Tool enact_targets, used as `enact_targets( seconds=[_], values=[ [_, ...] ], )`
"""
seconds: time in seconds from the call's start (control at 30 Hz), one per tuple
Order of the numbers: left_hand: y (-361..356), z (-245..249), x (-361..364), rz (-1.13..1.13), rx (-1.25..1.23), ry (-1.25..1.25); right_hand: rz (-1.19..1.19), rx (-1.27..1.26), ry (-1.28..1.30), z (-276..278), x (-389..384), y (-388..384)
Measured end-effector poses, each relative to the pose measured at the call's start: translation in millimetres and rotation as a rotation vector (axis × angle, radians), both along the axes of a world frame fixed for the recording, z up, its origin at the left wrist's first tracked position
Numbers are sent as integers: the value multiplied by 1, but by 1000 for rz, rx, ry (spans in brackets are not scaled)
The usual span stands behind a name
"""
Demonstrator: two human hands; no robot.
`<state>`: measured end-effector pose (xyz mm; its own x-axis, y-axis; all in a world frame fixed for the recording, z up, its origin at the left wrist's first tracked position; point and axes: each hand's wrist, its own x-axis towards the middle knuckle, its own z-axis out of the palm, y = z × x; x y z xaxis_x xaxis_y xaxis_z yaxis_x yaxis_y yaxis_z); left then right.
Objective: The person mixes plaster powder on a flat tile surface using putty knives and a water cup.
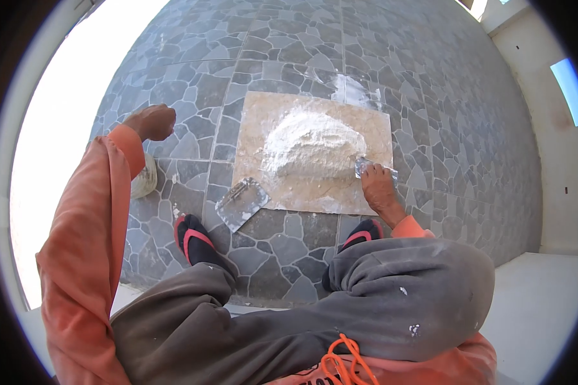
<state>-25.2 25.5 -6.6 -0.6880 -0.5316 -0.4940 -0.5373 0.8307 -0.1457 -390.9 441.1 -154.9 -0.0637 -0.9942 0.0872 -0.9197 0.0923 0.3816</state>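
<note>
My right hand is closed around a small metal scraper, its blade at the right edge of a heap of white powder. The heap lies on a square tan tile. A flat rectangular trowel, smeared with white, rests against the tile's near left corner, partly on the floor. My left hand is held off to the left with curled fingers; whatever is in it, if anything, is hidden. Below that hand stands a pale container, partly covered by my sleeve.
Grey stone-patterned floor surrounds the tile. A white smear marks the floor beyond it. My feet in dark socks and red-strapped sandals are on the near side. A pale wall rises at the right.
</note>
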Motion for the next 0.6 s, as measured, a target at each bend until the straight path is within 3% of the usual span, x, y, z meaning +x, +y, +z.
enact_targets(
  seconds=[0.2, 0.3, 0.4, 0.5, 0.6],
  values=[
    [45, -23, -45, -160, 90, -99, 59, 92, -78, -9, -14, 12],
    [70, -34, -67, -255, 133, -118, 4, 4, -77, 16, -3, 15],
    [102, -39, -85, -323, 212, -161, 19, -74, -73, 5, 20, 17],
    [133, -51, -96, -476, 279, -256, 22, -15, -115, -18, 28, 20],
    [172, -45, -99, -582, 401, -219, 8, -26, -111, 2, 30, 21]
  ],
)
